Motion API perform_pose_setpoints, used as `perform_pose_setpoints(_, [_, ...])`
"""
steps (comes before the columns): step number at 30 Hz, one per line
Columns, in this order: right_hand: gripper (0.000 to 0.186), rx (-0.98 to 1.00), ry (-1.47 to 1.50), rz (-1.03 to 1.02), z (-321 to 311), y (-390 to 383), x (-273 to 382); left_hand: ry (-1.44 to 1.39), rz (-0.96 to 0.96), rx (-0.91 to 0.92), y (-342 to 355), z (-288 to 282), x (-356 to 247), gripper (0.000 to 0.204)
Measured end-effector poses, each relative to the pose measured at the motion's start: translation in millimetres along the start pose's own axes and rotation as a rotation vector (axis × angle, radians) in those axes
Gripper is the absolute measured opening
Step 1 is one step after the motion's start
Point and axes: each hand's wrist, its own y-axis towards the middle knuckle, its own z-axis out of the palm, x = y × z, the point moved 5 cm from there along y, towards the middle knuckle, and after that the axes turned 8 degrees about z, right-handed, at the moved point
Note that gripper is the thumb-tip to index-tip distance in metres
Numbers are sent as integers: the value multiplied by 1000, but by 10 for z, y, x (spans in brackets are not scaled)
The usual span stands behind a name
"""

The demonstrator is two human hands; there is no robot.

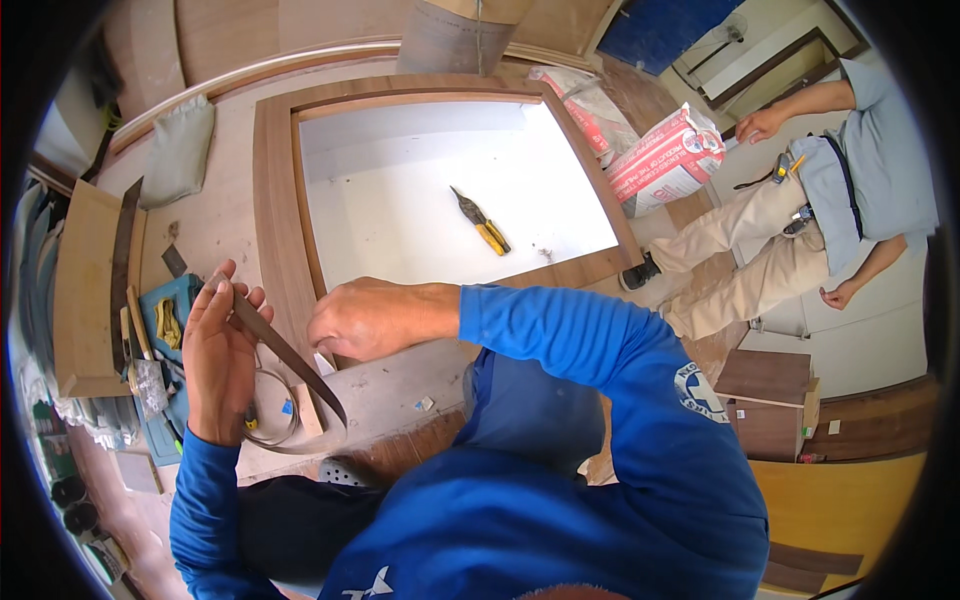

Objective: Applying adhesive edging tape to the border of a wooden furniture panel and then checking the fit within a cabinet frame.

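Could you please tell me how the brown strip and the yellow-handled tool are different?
The brown strip is long and curved, while the yellow-handled tool is shorter and thicker. The brown strip is held in the left hand; the yellow-handled tool lies on the white surface. Both are elongated.

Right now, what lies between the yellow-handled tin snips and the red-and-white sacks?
In the head view: white surface, then the wooden frame's right side.

Brown strip (291, 353), brown wood-grained frame (275, 180), white panel (400, 190), yellow plier grips (492, 237), blue sleeves (560, 325)
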Motion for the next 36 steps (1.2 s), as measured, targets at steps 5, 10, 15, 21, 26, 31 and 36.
perform_pose_setpoints(5, [22, -62, 124, -61, -43, 63, 52, -11, -31, -36, -167, 142, -105, 36])
perform_pose_setpoints(10, [34, 153, 475, 238, -38, 16, 121, -55, -5, 39, -128, 150, -94, 36])
perform_pose_setpoints(15, [38, 190, 1114, 293, 193, 119, -49, -98, 77, 49, 9, -89, -177, 39])
perform_pose_setpoints(21, [20, 52, 1169, 330, 162, 49, 23, -24, 164, -67, 101, -48, -156, 43])
perform_pose_setpoints(26, [18, 31, 1214, 431, 281, -12, 71, -41, 78, 87, 108, 175, -25, 43])
perform_pose_setpoints(31, [18, -49, 1233, 499, 275, -59, 66, 15, 56, 3, 17, 247, 16, 43])
perform_pose_setpoints(36, [19, -109, 1176, 520, 281, -67, 45, 108, 75, 74, -42, 202, 150, 37])
